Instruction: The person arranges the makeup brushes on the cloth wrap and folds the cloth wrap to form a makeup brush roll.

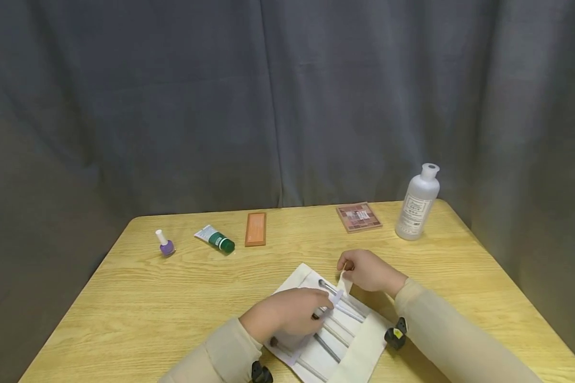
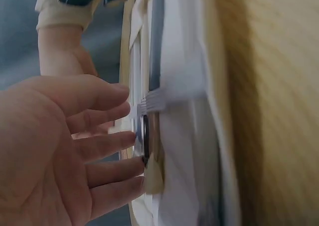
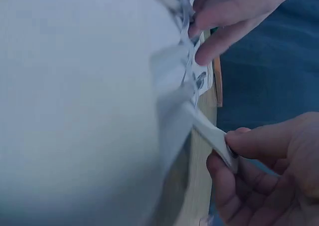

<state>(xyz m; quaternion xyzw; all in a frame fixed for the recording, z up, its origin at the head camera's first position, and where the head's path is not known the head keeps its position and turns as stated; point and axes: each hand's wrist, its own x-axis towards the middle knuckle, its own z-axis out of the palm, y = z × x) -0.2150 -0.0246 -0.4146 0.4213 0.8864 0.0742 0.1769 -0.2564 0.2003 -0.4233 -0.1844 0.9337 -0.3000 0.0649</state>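
A cream fabric brush roll (image 1: 365, 348) lies unfolded near the front of the table, with several makeup brushes (image 1: 311, 368) tucked under its band and lower pocket. Over the brushes rests my left hand (image 1: 292, 313); in the left wrist view its fairly straight fingers (image 2: 107, 145) touch or nearly touch the brush heads. My right hand (image 1: 370, 270) pinches a cream strap (image 1: 345, 284) at the roll's far right edge. The right wrist view shows that strap (image 3: 212, 133) held between thumb and fingers, pulled taut. Some brush heads are hidden beneath my left hand.
Farther back on the wooden table (image 1: 139, 298) are a purple nail polish bottle (image 1: 166, 247), a green-and-white tube (image 1: 215, 239), an orange palette (image 1: 256, 230), a checkered palette (image 1: 359, 217) and an upright white bottle (image 1: 417, 205). A dark curtain (image 1: 196, 106) hangs behind.
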